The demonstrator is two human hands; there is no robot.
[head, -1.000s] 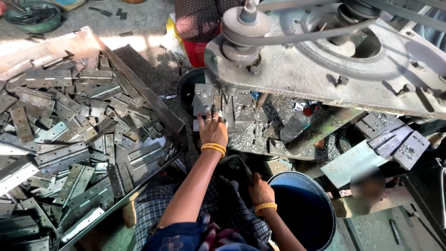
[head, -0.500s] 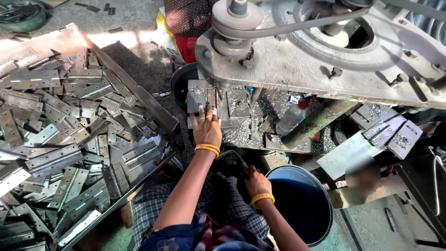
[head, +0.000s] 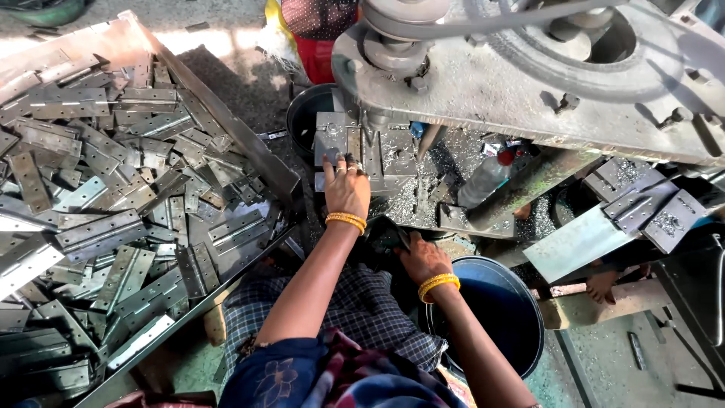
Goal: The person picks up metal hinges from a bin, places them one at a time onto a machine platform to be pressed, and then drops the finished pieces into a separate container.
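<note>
Steel hinge plate — stiff, sharp-edged, probably heavy; left hand pinched its near edge; right hand's grip could not be told.

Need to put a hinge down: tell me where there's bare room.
Little is bare: a dark strip of floor between the tray of hinges and the black bucket. The tray is heaped, the press bed under the left hand is covered in swarf.

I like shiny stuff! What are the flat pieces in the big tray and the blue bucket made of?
The hinges look like bare steel: grey, dull sheen, glints on flat faces. The blue bucket looks like plastic: even colour, smooth rounded rim. Neither is certain from here.
</note>
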